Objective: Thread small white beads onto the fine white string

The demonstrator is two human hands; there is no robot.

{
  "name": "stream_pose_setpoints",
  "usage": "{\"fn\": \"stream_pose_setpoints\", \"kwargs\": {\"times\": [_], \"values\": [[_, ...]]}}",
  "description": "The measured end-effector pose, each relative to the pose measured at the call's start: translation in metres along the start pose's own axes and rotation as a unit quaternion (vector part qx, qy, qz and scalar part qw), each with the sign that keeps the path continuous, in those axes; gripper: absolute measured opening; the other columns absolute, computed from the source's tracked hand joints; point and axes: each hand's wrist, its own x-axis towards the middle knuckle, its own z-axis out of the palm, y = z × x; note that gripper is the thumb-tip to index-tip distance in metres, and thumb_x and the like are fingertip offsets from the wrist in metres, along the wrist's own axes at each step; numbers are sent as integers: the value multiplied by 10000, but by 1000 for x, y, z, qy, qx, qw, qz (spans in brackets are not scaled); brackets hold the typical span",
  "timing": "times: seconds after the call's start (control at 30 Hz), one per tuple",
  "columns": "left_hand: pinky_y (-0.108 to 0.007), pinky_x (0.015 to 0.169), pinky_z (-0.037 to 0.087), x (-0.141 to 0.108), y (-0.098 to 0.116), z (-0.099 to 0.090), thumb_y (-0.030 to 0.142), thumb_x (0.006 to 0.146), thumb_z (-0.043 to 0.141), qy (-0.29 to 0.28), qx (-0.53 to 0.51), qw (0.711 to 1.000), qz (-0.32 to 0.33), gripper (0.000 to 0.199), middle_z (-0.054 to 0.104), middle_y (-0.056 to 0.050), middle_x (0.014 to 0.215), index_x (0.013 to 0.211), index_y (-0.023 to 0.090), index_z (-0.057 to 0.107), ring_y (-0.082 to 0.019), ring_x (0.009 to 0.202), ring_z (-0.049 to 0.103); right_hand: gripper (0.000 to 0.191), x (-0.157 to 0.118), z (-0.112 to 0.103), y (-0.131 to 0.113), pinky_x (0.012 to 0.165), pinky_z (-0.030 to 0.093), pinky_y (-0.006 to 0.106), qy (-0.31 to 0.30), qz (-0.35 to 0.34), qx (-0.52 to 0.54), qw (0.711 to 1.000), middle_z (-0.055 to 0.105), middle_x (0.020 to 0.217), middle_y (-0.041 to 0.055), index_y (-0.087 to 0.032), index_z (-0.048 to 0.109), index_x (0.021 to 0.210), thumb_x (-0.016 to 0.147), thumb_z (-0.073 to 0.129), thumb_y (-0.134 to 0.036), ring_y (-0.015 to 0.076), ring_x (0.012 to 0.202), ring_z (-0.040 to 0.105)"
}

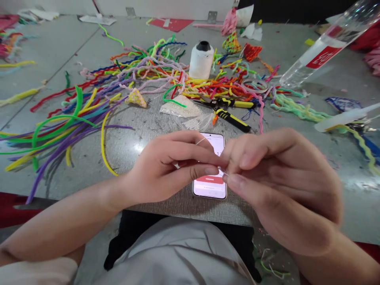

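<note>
"So, how far along does that threading look?"

"Early or midway, I'd judge. Just above the smartphone, the left hand pinches a tiny shiny bead between thumb and forefinger. A thin pale strand sticks up from those fingers."

"And the right hand?"

"Its fingers are curled, with the tips close against the left's. A bit of the strand seems to reach from the bead to the right thumb, but I can't tell whether that thumb grips it."

"Then what counts as done?"

"The bead and strand are together at the fingertips, so perhaps the strand is through. The hole is too small to see."

"And what's left?"

"No knot or row of beads shows between the hands, so it looks unfinished. Beyond the phone lies a packet of what seem to be small white beads, with pliers unheld just right of it."

"Anything complete?"

"A little patterned cone, beyond the phone to its left, looks made up. Whether it belongs with this piece, I can't tell."
</note>
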Motion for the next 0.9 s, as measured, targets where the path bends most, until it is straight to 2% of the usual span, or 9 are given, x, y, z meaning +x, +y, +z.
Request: {"fn": "stream_pose_setpoints", "kwargs": {"times": [0.2, 0.37, 0.67, 0.8, 0.9], "values": [[-259, 680, 570, 1, -1, 1, 304, 954, 836, -5, -33, 999, -21, 92, 801, -63, 883, 935, 236, 894, -136, 717, 676, 236, 3, -2, 1, 739, 577, 405, -8, 21, 30, 999, 614, 840, 25, -284, 626, 969, 932, 675, -57, 236, 825, 614], [-268, 659, 560, 1, 1, 2, 342, 954, 836, -7, -43, 998, -43, 122, 806, -65, 888, 916, 242, 895, -140, 705, 663, 171, 4, -6, 0, 719, 590, 407, -13, 33, 12, 999, 605, 836, 35, -280, 636, 954, 962, 714, -128, 244, 826, 625], [-285, 679, 569, 0, 1, 5, 334, 929, 865, 28, -45, 998, -43, 75, 786, -57, 882, 929, 270, 904, -147, 724, 664, 167, 4, -2, 6, 735, 616, 371, 19, 16, -6, 1000, 644, 887, 36, -278, 658, 989, 971, 720, -124, 231, 878, 664], [-293, 672, 569, 0, -1, 6, 370, 922, 871, 31, -40, 998, -49, 101, 788, -61, 882, 930, 276, 907, -153, 725, 656, 220, 6, -3, 12, 669, 604, 346, 5, -38, 13, 999, 645, 859, 29, -273, 682, 972, 904, 770, -83, 224, 839, 658], [-290, 669, 563, 1, -1, 6, 365, 915, 878, 28, -42, 998, -49, 91, 782, -57, 860, 920, 278, 906, -151, 714, 638, 203, 4, -3, 10, 656, 598, 364, 3, -6, -6, 1000, 645, 874, 49, -272, 665, 985, 957, 699, -74, 236, 844, 660]]}}
